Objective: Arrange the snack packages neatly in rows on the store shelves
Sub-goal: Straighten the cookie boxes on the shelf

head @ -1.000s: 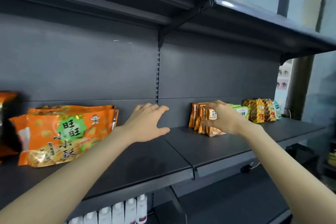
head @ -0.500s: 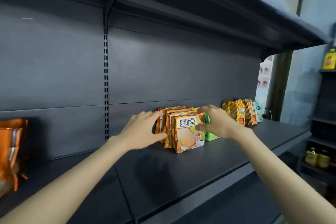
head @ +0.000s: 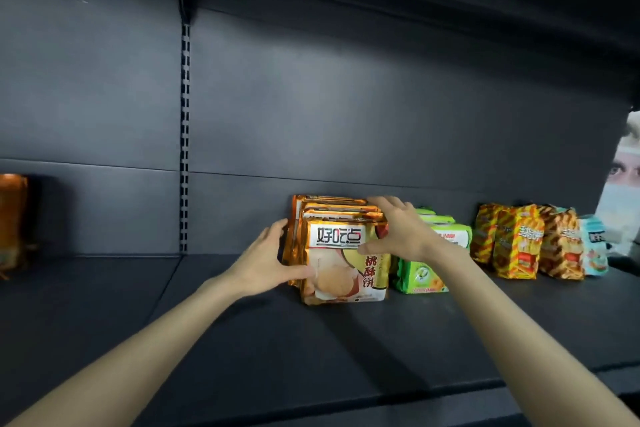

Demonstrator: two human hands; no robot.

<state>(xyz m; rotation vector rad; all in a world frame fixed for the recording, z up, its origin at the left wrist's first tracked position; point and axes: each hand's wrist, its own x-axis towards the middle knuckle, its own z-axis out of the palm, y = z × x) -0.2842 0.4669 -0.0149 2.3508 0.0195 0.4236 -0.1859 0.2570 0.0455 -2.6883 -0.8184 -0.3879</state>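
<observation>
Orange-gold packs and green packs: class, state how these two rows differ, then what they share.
Colour: the orange-gold packs are shiny orange-gold with a white label; the green packs are bright green. Height: the orange-gold packs stand taller than the green packs. Handling: the left hand and right hand grip the orange-gold packs; neither grips the green packs. Shared: both stand upright in rows on one shelf.

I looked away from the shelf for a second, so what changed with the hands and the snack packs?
The left hand moved right, from over the bare shelf to the left side of the orange cookie packs, and now grips them. The right hand stayed on those packs, fingers over their tops. The green packs and striped yellow packs stayed put.
</observation>
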